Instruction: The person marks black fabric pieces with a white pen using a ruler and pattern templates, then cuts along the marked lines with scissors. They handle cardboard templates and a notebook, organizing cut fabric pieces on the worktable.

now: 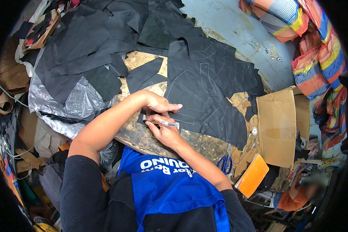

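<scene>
A large black sheet of leather-like material (189, 73) lies before me, marked with thin pale outlines of pattern shapes. At its near left edge my right hand (168, 135) is closed around a slim clear pen (164, 123). Just beyond it, my left hand (158, 103) rests on the material, thumb stretched out to the right. Its other fingers bend down and are partly hidden beside the right hand. A small dark object with a pale rim (144, 117) shows left of the fingertips; its kind is unclear.
More black pieces (89, 38) pile up at the far left, over clear plastic (71, 100). Toward the right are blue-handled scissors (225, 164), an orange notebook (252, 176) and a cardboard box (276, 127). Another person (297, 197) is at the lower right.
</scene>
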{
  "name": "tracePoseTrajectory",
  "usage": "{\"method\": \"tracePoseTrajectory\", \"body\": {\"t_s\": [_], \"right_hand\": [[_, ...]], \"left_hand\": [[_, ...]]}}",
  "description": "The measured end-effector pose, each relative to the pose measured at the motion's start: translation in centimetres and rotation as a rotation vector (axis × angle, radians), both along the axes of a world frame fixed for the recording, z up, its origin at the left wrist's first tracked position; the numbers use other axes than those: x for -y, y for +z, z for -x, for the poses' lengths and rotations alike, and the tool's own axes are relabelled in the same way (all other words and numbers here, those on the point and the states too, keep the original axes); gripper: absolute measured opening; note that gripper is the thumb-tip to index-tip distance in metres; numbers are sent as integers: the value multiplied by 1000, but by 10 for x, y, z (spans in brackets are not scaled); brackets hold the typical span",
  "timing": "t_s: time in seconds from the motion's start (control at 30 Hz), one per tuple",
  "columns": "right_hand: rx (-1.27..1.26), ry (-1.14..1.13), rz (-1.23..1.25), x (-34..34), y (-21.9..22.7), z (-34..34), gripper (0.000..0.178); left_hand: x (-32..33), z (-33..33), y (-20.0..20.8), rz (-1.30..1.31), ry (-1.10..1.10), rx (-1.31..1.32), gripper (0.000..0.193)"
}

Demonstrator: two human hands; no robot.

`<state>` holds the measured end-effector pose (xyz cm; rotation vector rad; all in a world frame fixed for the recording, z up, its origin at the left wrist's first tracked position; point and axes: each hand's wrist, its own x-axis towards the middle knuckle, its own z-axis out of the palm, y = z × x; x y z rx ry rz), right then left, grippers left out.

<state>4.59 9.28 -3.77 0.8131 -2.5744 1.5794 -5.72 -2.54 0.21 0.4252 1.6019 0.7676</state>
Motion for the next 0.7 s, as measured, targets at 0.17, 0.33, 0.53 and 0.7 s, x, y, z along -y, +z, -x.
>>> {"method": "tracePoseTrajectory", "body": {"t_s": [0.17,0.33,0.53,0.7], "right_hand": [[12,-5,24,1,1,2,11],[-17,-123,-224,-2,12,-5,10],[-188,28,-82,6,11,2,12],[-63,-164,-286,-29,19,-16,8]], "left_hand": [[0,-2,7,-16,21,21,80],[-1,-1,9,20,2,-10,80],[-1,-1,0,12,-5,-26,82],[-1,-9,-1,29,-28,-40,82]]}}
